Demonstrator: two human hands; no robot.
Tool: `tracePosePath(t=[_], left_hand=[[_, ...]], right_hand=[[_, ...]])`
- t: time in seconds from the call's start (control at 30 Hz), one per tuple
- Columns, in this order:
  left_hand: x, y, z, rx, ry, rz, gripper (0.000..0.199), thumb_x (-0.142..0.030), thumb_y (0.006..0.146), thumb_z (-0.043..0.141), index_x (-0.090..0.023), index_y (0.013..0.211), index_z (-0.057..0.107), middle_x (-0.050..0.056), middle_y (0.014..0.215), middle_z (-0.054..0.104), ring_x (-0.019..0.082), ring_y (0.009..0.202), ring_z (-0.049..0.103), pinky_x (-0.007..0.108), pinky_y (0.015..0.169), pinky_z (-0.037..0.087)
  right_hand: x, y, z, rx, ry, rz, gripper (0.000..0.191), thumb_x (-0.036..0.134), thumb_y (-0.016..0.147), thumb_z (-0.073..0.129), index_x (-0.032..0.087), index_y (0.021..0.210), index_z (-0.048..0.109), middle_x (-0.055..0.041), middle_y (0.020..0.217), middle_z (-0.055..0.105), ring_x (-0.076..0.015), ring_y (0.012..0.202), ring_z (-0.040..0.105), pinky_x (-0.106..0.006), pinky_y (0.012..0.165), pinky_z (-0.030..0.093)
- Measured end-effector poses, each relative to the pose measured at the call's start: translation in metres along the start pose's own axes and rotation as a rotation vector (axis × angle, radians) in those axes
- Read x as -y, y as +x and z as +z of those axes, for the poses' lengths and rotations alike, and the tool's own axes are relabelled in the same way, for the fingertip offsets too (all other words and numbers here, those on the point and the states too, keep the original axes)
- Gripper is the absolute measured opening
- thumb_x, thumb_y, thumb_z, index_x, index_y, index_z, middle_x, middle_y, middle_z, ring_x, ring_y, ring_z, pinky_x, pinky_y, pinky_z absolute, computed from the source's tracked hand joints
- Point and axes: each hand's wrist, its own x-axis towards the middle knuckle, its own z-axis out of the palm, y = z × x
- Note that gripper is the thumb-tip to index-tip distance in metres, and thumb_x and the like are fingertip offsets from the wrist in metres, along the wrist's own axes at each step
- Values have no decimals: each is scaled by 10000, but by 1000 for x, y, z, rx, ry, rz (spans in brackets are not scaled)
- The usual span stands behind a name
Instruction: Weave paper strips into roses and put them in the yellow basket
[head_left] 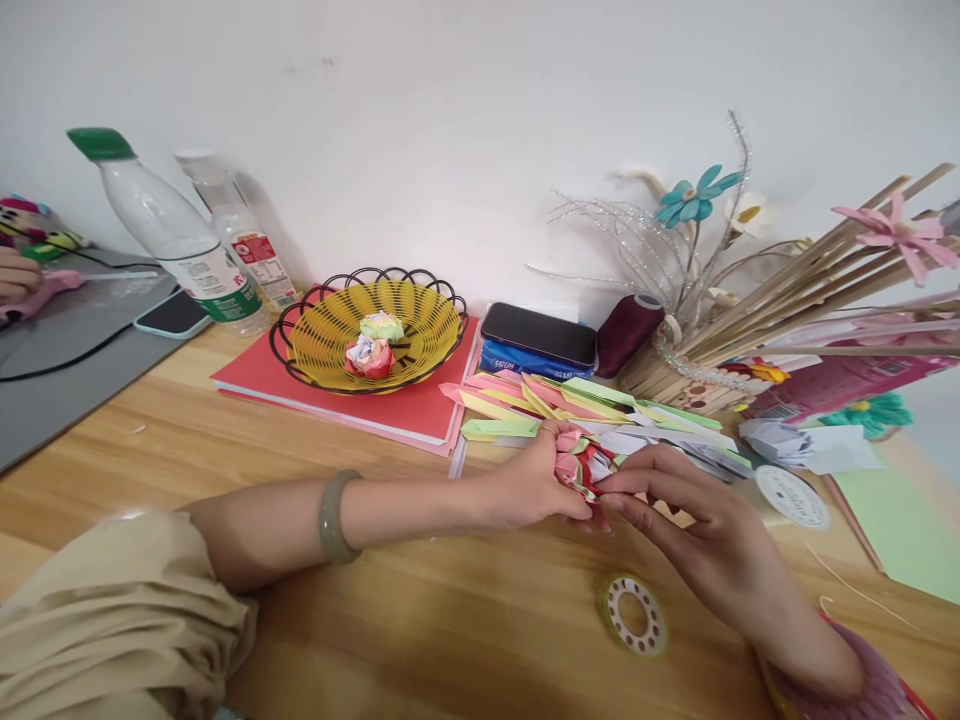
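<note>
A folded paper flower point(581, 466) in pink, red, white and green is between my two hands above the table. My left hand point(536, 480) is closed round its left side, thumb in front. On its right edge, the thumb and fingers of my right hand point(675, 520) pinch the paper. Just behind the hands lies a pile of folded paper strips point(570, 400) in pink, yellow, green and white. A roll of tape point(634, 615) rests flat on the table below my right hand.
A yellow basket point(315, 345) with two paper flowers point(369, 355) sits on red paper sheets point(255, 375). Two bottles point(202, 250) stand at left, near a phone point(174, 314) and another person's hand point(19, 275). Behind are thread point(628, 330) and a stick-filled holder point(675, 385).
</note>
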Motion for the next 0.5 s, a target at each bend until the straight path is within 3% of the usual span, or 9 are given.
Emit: tracePosePath(t=[0.33, 0.5], left_hand=[[-2, -2, 3, -26, -2, -22, 574, -13, 530, 606, -182, 986, 301, -80, 612, 552, 98, 534, 573, 272, 607, 451], [-2, -1, 1, -19, -62, 13, 531, -22, 546, 588, -183, 956, 291, -60, 645, 566, 104, 537, 585, 266, 582, 433]], right_hand=[[8, -3, 7, -70, -176, -72, 90, 133, 841, 476, 206, 819, 525, -40, 811, 515, -147, 740, 512, -270, 602, 431], [7, -1, 5, -65, -131, -82, 171, 135, 862, 448, 224, 968, 548, -45, 863, 532, -145, 797, 531, -263, 640, 455]])
